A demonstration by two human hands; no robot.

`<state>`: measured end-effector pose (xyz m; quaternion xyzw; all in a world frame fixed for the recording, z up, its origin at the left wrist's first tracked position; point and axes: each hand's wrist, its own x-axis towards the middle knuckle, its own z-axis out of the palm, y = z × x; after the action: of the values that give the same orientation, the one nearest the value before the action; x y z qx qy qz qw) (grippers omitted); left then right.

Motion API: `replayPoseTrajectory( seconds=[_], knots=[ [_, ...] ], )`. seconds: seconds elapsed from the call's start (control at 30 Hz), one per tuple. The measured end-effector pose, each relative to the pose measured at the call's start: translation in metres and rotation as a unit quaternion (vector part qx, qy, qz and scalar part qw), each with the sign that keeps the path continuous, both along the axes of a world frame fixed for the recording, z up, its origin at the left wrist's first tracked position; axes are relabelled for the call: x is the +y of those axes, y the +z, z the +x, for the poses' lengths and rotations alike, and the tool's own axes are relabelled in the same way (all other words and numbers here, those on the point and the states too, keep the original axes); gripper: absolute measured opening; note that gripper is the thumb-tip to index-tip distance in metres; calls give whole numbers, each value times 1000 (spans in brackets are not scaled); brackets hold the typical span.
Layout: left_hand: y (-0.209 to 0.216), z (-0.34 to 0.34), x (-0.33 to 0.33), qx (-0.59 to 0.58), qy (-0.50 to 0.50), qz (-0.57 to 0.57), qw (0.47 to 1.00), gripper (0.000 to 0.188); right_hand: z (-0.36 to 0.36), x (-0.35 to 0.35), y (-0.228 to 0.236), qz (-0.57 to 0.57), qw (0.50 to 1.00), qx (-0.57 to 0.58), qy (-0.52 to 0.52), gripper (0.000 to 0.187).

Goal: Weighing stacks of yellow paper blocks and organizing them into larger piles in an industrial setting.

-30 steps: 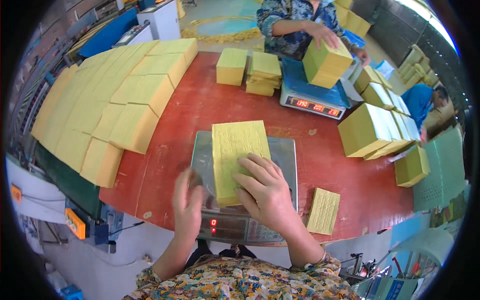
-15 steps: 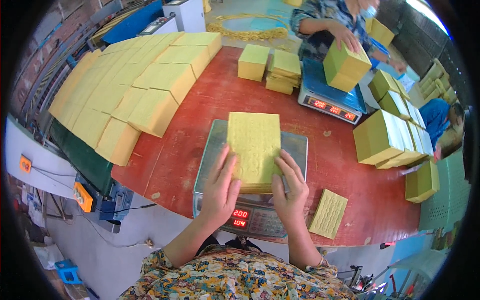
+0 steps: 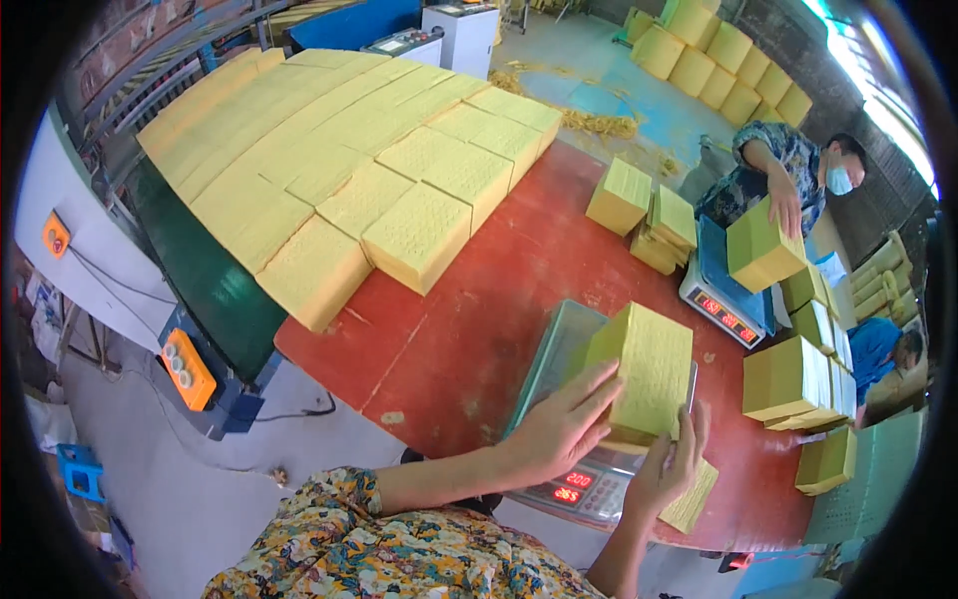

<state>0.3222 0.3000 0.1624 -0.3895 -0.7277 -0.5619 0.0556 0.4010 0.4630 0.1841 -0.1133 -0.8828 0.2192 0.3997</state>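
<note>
A thick stack of yellow embossed paper (image 3: 651,369) is over the pan of a digital scale (image 3: 544,364) at the near edge of the red table. My left hand (image 3: 564,429) presses its fingers against the stack's left side. At the lower right side my right hand (image 3: 671,469) grips it, so the stack is held between both hands. Whether its underside rests fully on the pan is hidden. Beside the scale, partly behind my right hand, lies a thin yellow paper pad (image 3: 691,499).
Many yellow paper stacks (image 3: 299,150) cover the table's left side. Across the table a co-worker's hand (image 3: 785,205) rests on a stack (image 3: 763,255) on a second scale (image 3: 726,299). More stacks (image 3: 788,379) stand at the right. An orange switch box (image 3: 188,369) hangs near the left edge.
The view has swung left, so the table things appear further right. The stack now shows more of its left side, and my hands have shifted their hold lower on it. The scale's reading has changed.
</note>
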Motion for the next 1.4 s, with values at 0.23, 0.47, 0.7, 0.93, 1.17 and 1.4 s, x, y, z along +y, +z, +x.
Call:
replayPoseTrajectory(
  seconds=[0.23, 0.47, 0.7, 0.93, 1.17, 1.4],
  knots=[
    [7, -55, -108, 67, 138, 12, 988, 56, -72, -117, 9, -214, 951, 19, 222, 47],
    [-61, -201, -212, 111, 392, -219, 887, 46, -278, -229, -52, -104, 943, -55, 313, 47],
    [-78, -209, -212, 151, 399, -297, 854, 52, -376, -233, -92, 147, 945, -90, 277, 28],
    [-67, -168, -211, 131, 318, -291, 893, 47, -324, -210, -88, 156, 956, -160, 191, 20],
    [-52, -114, -250, 89, 46, -233, 967, 51, -144, -181, -44, 114, 939, -273, 174, 20],
    [-37, -82, -241, 126, -22, -281, 951, 50, -124, -163, -38, 102, 951, -111, 268, 39]
  ],
)
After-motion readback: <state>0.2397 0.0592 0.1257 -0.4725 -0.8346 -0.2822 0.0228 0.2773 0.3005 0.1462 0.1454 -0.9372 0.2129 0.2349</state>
